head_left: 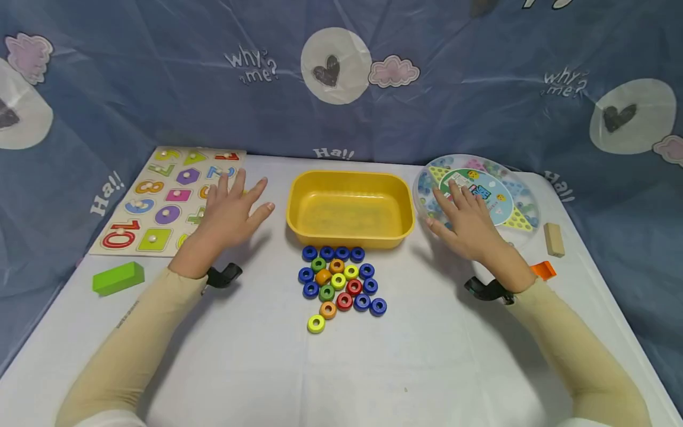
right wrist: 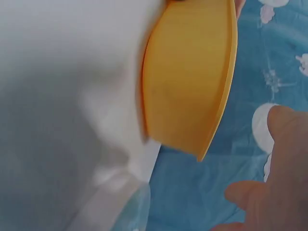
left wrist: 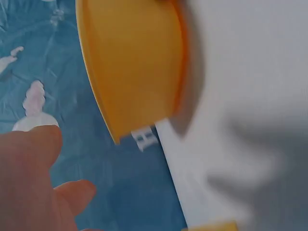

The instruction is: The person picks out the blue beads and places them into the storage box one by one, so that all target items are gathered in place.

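Observation:
Between my two hands a yellow plastic tub (head_left: 350, 238) stands on the white table, its inside bare. In front of it lies a cluster of small rings, such as a blue ring (head_left: 378, 306), a red ring (head_left: 344, 302) and a yellow ring (head_left: 316, 324). My left hand (head_left: 226, 216), fingers spread, hovers to the tub's left over the edge of a wooden number puzzle board (head_left: 152, 239). To the right, my right hand (head_left: 466, 222) is spread over a round clear case (head_left: 504, 204) of beads. Both wrist views show the tub's side wall (left wrist: 134, 67), apart from the fingers.
A green block (head_left: 118, 278) lies at the left, before the puzzle board. On the right are a wooden block (head_left: 554, 239) and an orange piece (head_left: 543, 270), partly behind the right wrist. A blue printed cloth (head_left: 341, 130) hangs along the table's back edge.

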Demonstrator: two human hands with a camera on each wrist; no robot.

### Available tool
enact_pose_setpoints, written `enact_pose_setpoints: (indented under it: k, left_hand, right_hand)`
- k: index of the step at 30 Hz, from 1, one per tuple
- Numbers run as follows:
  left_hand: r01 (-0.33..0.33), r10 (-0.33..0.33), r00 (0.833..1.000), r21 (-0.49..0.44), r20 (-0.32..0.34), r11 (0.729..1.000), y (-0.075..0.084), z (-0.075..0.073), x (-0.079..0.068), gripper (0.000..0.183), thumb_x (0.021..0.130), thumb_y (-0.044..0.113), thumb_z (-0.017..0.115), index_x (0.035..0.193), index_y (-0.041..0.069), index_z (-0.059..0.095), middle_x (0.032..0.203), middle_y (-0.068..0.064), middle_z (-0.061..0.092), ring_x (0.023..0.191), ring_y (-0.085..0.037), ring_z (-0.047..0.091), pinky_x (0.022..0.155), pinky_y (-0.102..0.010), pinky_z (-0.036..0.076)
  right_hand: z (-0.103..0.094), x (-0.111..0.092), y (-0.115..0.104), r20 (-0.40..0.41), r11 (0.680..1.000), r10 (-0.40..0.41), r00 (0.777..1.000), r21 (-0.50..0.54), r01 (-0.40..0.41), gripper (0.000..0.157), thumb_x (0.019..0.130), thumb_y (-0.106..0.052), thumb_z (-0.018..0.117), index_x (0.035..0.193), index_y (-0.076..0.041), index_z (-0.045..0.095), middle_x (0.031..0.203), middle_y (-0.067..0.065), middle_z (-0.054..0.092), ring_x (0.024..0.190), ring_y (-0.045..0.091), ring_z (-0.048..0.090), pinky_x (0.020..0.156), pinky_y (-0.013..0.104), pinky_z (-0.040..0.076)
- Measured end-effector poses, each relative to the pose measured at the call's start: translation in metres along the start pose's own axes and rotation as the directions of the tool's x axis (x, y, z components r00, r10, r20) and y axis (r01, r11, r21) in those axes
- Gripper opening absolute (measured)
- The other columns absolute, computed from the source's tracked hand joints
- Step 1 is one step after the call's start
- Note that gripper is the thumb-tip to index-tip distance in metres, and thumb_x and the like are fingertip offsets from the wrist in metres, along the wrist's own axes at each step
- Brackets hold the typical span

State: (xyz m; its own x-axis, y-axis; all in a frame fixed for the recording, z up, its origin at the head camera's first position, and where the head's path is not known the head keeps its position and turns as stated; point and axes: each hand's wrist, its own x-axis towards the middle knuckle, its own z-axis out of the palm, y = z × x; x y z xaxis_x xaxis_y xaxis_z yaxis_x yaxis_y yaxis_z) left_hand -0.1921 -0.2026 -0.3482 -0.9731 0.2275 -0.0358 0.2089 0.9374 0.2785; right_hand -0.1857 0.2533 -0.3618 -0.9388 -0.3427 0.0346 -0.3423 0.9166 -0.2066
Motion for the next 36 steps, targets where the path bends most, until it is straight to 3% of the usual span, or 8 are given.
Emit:
enact_pose_setpoints:
  k: [5,9,15,17,22,27,30,36]
  left_hand:
    - [-0.058,0.063,0.997,-0.126,0.035,0.99,0.013,0.011,-0.001,0.066,0.101,0.053,0.034,0.156,0.017,0.022,0.16,-0.028,0.003,0.145,-0.055,-0.003,0.114,-0.07,0.0]
    - [-0.079,0.097,0.994,-0.255,0.058,0.964,0.021,0.024,0.0,0.066,0.101,0.05,0.038,0.156,0.019,0.021,0.162,-0.023,0.004,0.146,-0.051,0.001,0.115,-0.069,0.006]
    - [-0.082,0.11,0.993,-0.412,0.044,0.907,0.029,0.044,0.004,0.063,0.101,0.045,0.043,0.156,0.02,0.023,0.163,-0.016,0.014,0.15,-0.036,0.012,0.119,-0.059,0.016]
    - [-0.074,0.094,0.995,-0.459,0.023,0.885,0.03,0.052,0.004,0.062,0.101,0.043,0.045,0.155,0.021,0.025,0.161,-0.014,0.024,0.147,-0.033,0.026,0.118,-0.054,0.026]
    - [-0.051,0.037,0.999,-0.573,-0.036,0.818,0.032,0.065,0.006,0.058,0.1,0.037,0.051,0.153,0.023,0.032,0.157,-0.009,0.034,0.139,-0.029,0.041,0.112,-0.046,0.038]
    - [-0.058,-0.008,0.996,-0.716,-0.089,0.695,0.031,0.074,0.004,0.054,0.098,0.027,0.057,0.148,0.016,0.04,0.157,-0.009,0.034,0.138,-0.03,0.044,0.108,-0.041,0.043]
    - [-0.08,-0.022,0.992,-0.765,-0.122,0.639,0.03,0.081,0.004,0.051,0.097,0.023,0.058,0.146,0.013,0.044,0.154,-0.009,0.038,0.135,-0.029,0.047,0.106,-0.038,0.045]
    - [-0.14,-0.032,0.979,-0.779,-0.201,0.611,0.029,0.089,0.004,0.047,0.098,0.022,0.058,0.143,0.013,0.048,0.15,-0.008,0.044,0.134,-0.027,0.049,0.103,-0.033,0.047]
  right_hand:
    - [0.009,-0.009,-0.013,-0.022,0.996,-0.07,0.997,0.046,0.071,0.069,0.098,-0.054,0.043,0.155,-0.017,0.027,0.162,0.021,0.014,0.146,0.049,0.015,0.115,0.069,0.012]
    - [0.016,-0.018,-0.027,-0.115,0.984,-0.151,0.982,0.077,0.161,0.064,0.096,-0.045,0.054,0.15,-0.013,0.038,0.156,0.022,0.03,0.141,0.046,0.029,0.113,0.067,0.022]
    - [0.028,-0.027,-0.051,-0.331,0.925,-0.288,0.899,0.147,0.35,0.042,0.085,-0.03,0.072,0.119,-0.007,0.064,0.115,0.015,0.063,0.106,0.03,0.058,0.092,0.048,0.049]
    - [0.034,-0.029,-0.059,-0.315,0.895,-0.328,0.891,0.199,0.399,0.034,0.084,-0.028,0.073,0.111,-0.009,0.065,0.106,0.01,0.064,0.094,0.024,0.06,0.084,0.04,0.053]
    - [0.052,-0.027,-0.073,-0.138,0.828,-0.428,0.893,0.336,0.448,0.027,0.089,-0.026,0.069,0.112,-0.012,0.064,0.1,0.004,0.062,0.08,0.014,0.057,0.069,0.025,0.052]
    - [0.067,-0.013,-0.083,-0.057,0.78,-0.48,0.875,0.428,0.456,0.022,0.093,-0.016,0.064,0.115,-0.013,0.066,0.106,0.0,0.065,0.085,0.009,0.055,0.074,0.024,0.05]
    - [0.071,-0.008,-0.085,-0.039,0.75,-0.494,0.868,0.486,0.449,0.019,0.093,-0.011,0.062,0.111,-0.014,0.068,0.111,-0.001,0.067,0.092,0.009,0.058,0.08,0.025,0.052]
    - [0.077,-0.005,-0.082,-0.052,0.692,-0.488,0.871,0.584,0.423,0.018,0.09,-0.006,0.065,0.106,-0.013,0.071,0.11,0.0,0.07,0.102,0.012,0.064,0.087,0.028,0.055]
